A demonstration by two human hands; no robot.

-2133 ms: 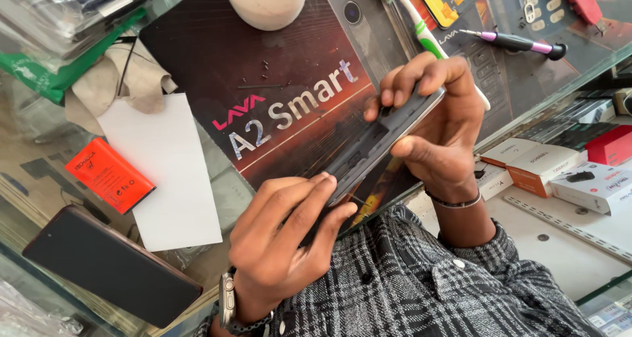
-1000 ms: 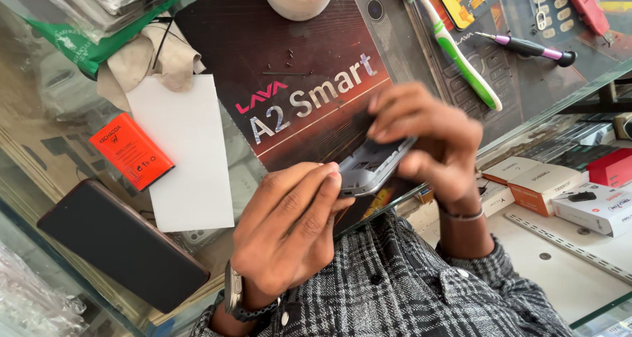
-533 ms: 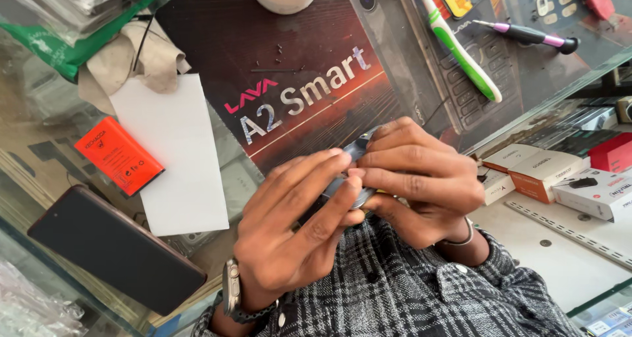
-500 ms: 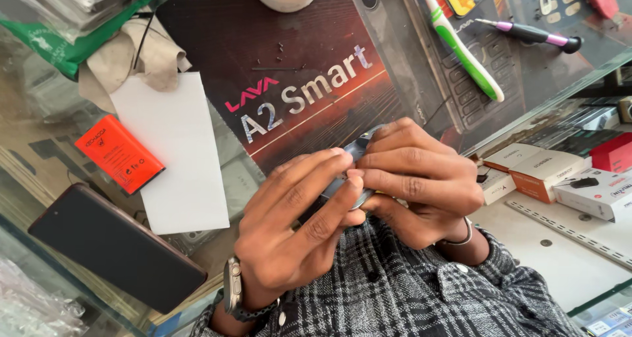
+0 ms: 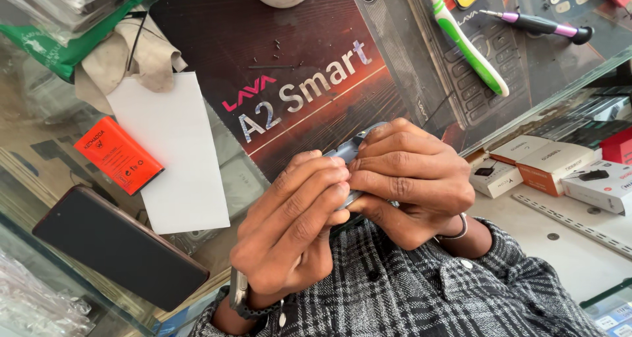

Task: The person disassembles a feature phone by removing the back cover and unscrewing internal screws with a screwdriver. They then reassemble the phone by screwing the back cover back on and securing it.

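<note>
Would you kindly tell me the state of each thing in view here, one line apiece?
Left hand: closed around the small grey device, fingers curled over it.
Right hand: closed on the same device from the other side.
Small grey device: gripped by both hands, mostly hidden.
Black phone: flat on the glass counter, screen dark.
Orange battery: lying loose beside the white sheet.
Toothbrush: lying flat.
Screwdriver: lying flat, unheld.

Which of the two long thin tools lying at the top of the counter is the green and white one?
The toothbrush, lying nearer the hands. The other, a screwdriver further right, has a black and purple handle.
</note>
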